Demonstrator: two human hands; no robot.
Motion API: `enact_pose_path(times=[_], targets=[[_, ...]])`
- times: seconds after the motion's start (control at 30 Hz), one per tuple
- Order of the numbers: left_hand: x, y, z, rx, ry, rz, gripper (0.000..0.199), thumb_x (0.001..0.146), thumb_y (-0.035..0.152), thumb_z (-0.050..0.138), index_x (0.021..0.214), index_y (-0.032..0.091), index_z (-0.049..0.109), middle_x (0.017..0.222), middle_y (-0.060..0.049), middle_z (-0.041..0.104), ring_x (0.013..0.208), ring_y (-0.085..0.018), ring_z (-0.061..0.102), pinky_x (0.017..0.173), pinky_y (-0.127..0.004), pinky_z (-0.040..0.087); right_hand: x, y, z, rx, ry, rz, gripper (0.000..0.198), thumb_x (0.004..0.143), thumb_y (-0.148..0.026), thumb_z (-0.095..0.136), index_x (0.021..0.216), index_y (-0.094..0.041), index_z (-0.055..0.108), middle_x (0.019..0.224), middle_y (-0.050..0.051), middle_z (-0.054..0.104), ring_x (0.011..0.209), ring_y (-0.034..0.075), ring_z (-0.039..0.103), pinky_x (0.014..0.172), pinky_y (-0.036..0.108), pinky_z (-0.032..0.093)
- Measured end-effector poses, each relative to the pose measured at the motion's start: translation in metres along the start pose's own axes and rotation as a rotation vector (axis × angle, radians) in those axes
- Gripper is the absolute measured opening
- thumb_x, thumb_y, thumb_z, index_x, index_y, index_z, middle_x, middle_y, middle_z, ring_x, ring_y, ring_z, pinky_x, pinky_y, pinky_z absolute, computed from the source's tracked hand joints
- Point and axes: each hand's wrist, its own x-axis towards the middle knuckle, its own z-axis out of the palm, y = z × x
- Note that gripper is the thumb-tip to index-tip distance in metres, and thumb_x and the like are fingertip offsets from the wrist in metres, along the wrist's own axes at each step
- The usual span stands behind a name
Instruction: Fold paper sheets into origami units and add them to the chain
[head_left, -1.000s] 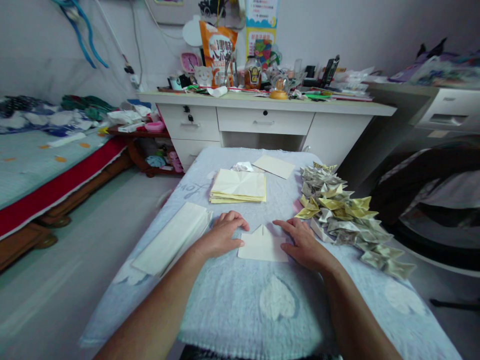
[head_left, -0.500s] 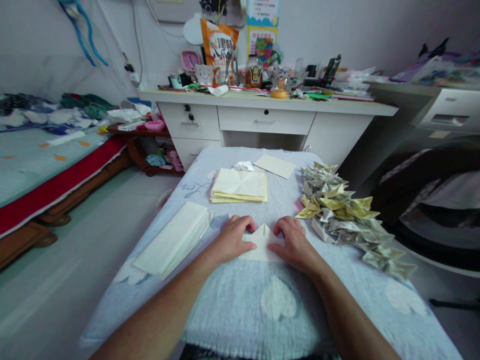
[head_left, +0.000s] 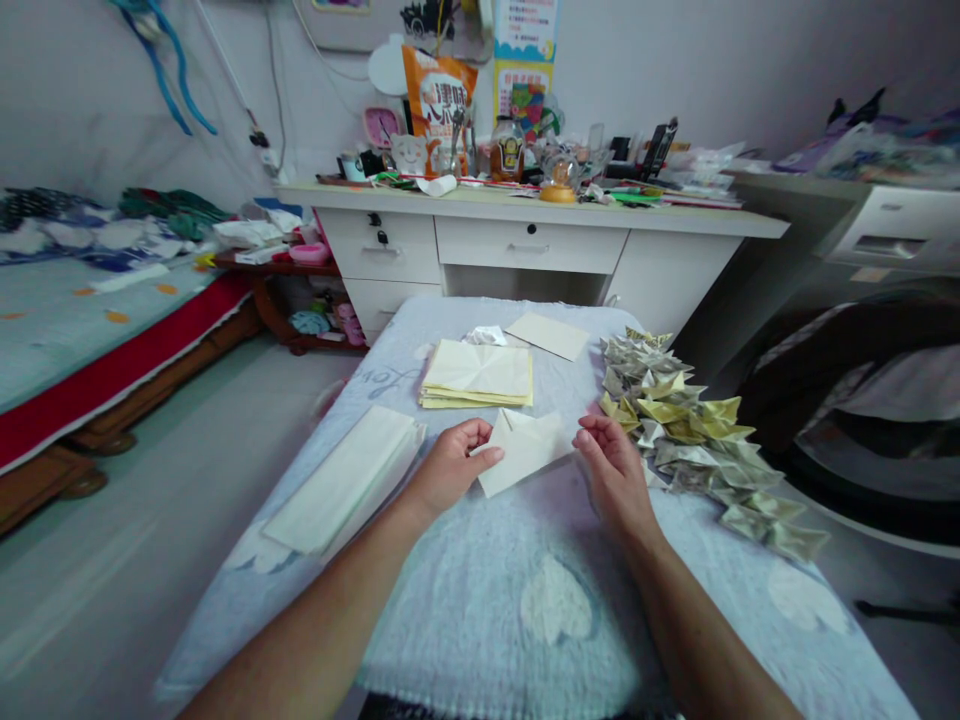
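My left hand [head_left: 452, 463] pinches the left edge of a cream folded paper [head_left: 525, 450], thumb on top and fingers behind. The paper is raised and tilted, with a folded point at its upper edge. My right hand [head_left: 615, 470] is just beside the paper's right corner, fingers loosely bent and thumb apart; no grip on the paper shows. A stack of creased cream and yellow sheets [head_left: 478, 370] lies beyond the paper. Left of my left hand is a long folded bundle of white paper [head_left: 345, 480]. Several pointed folded paper pieces [head_left: 690, 430] are nested in rows at the right.
The work surface is covered by a pale blue cloth [head_left: 450, 620]. A flat sheet [head_left: 547, 336] and a crumpled white piece [head_left: 486, 335] lie at its far end. Behind stands a cluttered white desk [head_left: 532, 245]. A bed [head_left: 150, 310] is left; a washing machine [head_left: 885, 400] is right.
The folded paper has come up off the cloth and turned, its right side now higher. My left hand has kept hold of it, while my right hand has moved right, away from its edge.
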Motion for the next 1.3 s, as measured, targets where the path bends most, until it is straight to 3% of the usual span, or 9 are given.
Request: enact_pose_path(times=[0.13, 0.27, 0.43, 0.53, 0.6, 0.77, 0.9, 1.1, 1.3], targets=[[0.0, 0.0, 0.01, -0.102, -0.004, -0.02, 0.041, 0.067, 0.034, 0.073, 0.099, 0.014, 0.058, 0.085, -0.003, 0.066, 0.065, -0.011, 0.055, 0.05, -0.018, 0.038, -0.003, -0.004, 0.013, 0.089, -0.167, 0.008, 0.031, 0.078, -0.041, 0.066, 0.101, -0.022, 0.055, 0.093, 0.003, 0.058, 0.085, 0.017, 0.055, 0.073, 0.027, 0.045], [-0.002, -0.001, 0.02, -0.088, -0.081, -0.025, 0.039, 0.068, 0.035, 0.073, 0.098, 0.013, 0.061, 0.077, -0.002, 0.064, 0.067, -0.013, 0.057, 0.052, -0.02, 0.042, -0.008, -0.005, 0.026, 0.086, -0.309, -0.025, 0.029, 0.076, -0.04, 0.069, 0.096, -0.02, 0.063, 0.097, 0.004, 0.062, 0.089, 0.019, 0.057, 0.076, 0.029, 0.047], [-0.001, -0.01, 0.022, 0.028, -0.134, 0.019, 0.031, 0.069, 0.029, 0.071, 0.095, 0.014, 0.063, 0.074, 0.0, 0.063, 0.066, -0.011, 0.055, 0.062, -0.023, 0.044, -0.011, -0.004, 0.031, 0.26, -0.305, 0.072, 0.03, 0.075, -0.038, 0.069, 0.098, -0.019, 0.066, 0.095, 0.005, 0.069, 0.083, 0.02, 0.062, 0.077, 0.032, 0.049], [0.0, -0.015, 0.018, 0.265, -0.081, 0.021, 0.018, 0.071, 0.024, 0.068, 0.084, 0.014, 0.061, 0.067, 0.003, 0.056, 0.054, -0.007, 0.045, 0.052, -0.019, 0.036, -0.009, -0.008, 0.029, 0.291, -0.253, 0.112, 0.028, 0.074, -0.036, 0.068, 0.095, -0.018, 0.065, 0.09, 0.005, 0.07, 0.079, 0.02, 0.063, 0.075, 0.032, 0.049], [-0.001, -0.016, 0.015, 0.389, -0.044, 0.045, 0.018, 0.073, 0.019, 0.065, 0.09, 0.015, 0.059, 0.073, 0.003, 0.056, 0.05, -0.005, 0.041, 0.05, -0.018, 0.034, -0.007, -0.009, 0.027, 0.263, -0.18, 0.093, 0.026, 0.076, -0.034, 0.065, 0.096, -0.018, 0.064, 0.091, 0.005, 0.07, 0.079, 0.02, 0.062, 0.073, 0.032, 0.048], [-0.009, -0.01, 0.016, 0.64, 0.259, 0.392, 0.068, 0.071, 0.014, 0.069, 0.131, 0.024, 0.037, 0.118, -0.006, 0.051, 0.064, -0.007, 0.048, 0.071, -0.026, 0.047, -0.003, -0.01, 0.017, -0.272, 0.004, -0.214, 0.006, 0.076, -0.016, 0.055, 0.08, -0.019, 0.058, 0.078, 0.002, 0.06, 0.075, 0.018, 0.053, 0.071, 0.03, 0.04], [-0.02, -0.005, 0.019, 0.745, 0.259, 0.609, 0.068, 0.076, 0.015, 0.067, 0.134, 0.027, 0.034, 0.133, -0.009, 0.041, 0.061, -0.005, 0.049, 0.075, -0.027, 0.05, -0.005, -0.011, 0.014, -0.703, -0.015, -0.409, 0.02, 0.066, -0.003, 0.052, 0.078, -0.019, 0.056, 0.079, 0.003, 0.055, 0.079, 0.02, 0.046, 0.071, 0.032, 0.032], [-0.021, -0.006, 0.017, 0.898, 0.042, 0.608, 0.04, 0.072, 0.0, 0.058, 0.104, 0.024, 0.058, 0.11, -0.003, 0.057, 0.096, -0.016, 0.059, 0.086, -0.028, 0.048, -0.009, -0.018, 0.021, -0.936, -0.168, -0.465, 0.024, 0.068, -0.001, 0.051, 0.083, -0.019, 0.057, 0.082, 0.004, 0.055, 0.082, 0.021, 0.043, 0.074, 0.034, 0.028], [-0.016, -0.011, 0.009, 0.868, 0.034, 0.413, 0.024, 0.068, -0.002, 0.051, 0.08, 0.019, 0.053, 0.094, -0.002, 0.059, 0.089, -0.016, 0.057, 0.079, -0.028, 0.045, -0.007, -0.013, 0.018, -0.945, -0.335, -0.399, 0.024, 0.068, -0.003, 0.054, 0.086, -0.02, 0.057, 0.087, 0.004, 0.056, 0.086, 0.021, 0.044, 0.076, 0.033, 0.028]])
